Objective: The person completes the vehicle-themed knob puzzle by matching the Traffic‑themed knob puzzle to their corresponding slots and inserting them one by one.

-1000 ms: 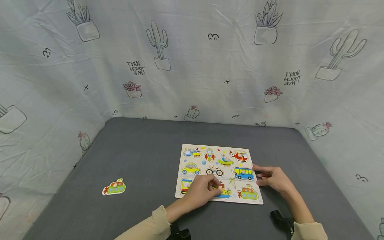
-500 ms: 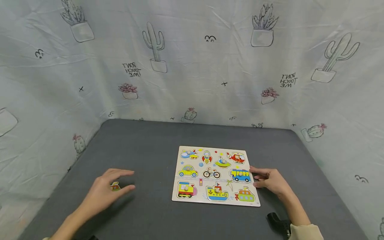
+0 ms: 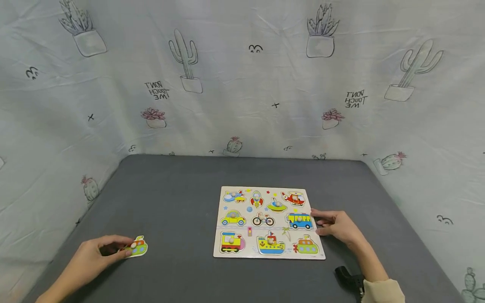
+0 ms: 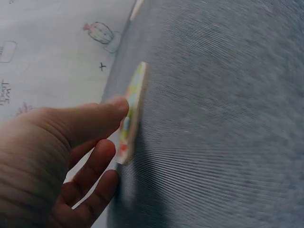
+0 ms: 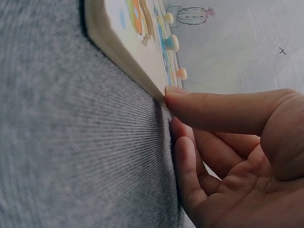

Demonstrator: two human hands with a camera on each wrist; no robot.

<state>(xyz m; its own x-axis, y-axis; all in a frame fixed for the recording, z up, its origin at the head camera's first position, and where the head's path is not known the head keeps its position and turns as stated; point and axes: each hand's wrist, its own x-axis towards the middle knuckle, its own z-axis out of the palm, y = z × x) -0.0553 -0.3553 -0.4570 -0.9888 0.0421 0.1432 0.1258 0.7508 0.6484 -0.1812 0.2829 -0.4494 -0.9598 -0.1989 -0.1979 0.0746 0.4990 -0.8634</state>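
My left hand pinches a green and orange submarine puzzle piece at the left of the table. In the left wrist view the submarine piece stands on edge, tilted, its face towards the thumb. A pale wooden peg puzzle board lies flat at centre right, with pegged vehicle pieces such as a boat, a train and a bus. At its lower right corner a printed submarine shape shows no peg. Thumb and index finger of my right hand touch the board's right edge.
The grey table runs back to a pale cloth printed with cacti, which also hangs at both sides. A black strap device sits by my right wrist.
My left hand has left the boat area of the board, reached left with spread fingers, and taken hold of the submarine piece. The right hand stays at the board's edge.
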